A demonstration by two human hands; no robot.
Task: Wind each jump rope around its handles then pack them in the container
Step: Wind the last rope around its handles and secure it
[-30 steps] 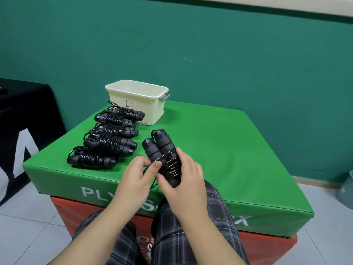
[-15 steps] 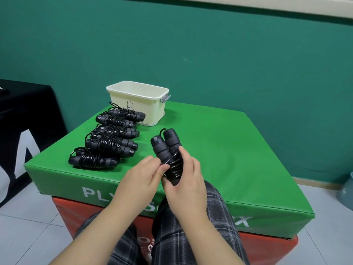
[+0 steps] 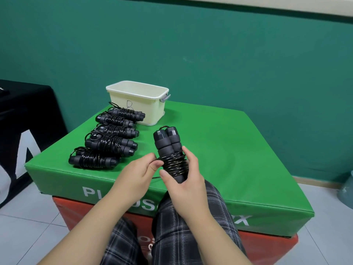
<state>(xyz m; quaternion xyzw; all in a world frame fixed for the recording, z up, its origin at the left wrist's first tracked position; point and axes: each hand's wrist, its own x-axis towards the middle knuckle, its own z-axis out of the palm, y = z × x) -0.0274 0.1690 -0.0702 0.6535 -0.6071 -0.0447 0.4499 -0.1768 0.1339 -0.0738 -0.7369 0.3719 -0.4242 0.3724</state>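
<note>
My right hand (image 3: pixel 188 180) grips a black jump rope (image 3: pixel 169 148) by its two paired handles, held upright over the near part of the green box, with cord coiled round their lower half. My left hand (image 3: pixel 138 172) pinches the loose cord right beside the coils. A thin loop of cord hangs below between my hands. Several wound black jump ropes (image 3: pixel 107 142) lie in a row on the left of the box top. The cream plastic container (image 3: pixel 116 96) stands at the far end of that row; its inside is hidden.
The green padded box (image 3: pixel 238 159) sits on a red box (image 3: pixel 267 245) in front of my knees. A black cloth-covered object (image 3: pixel 23 121) stands to the left, a teal wall behind, and a grey bin (image 3: pixel 346 190) at the right edge on the tiled floor.
My hands have risen slightly and moved forward with the rope. My left hand has shifted from the handles' lower side to pinching the cord at the coils' left side.
</note>
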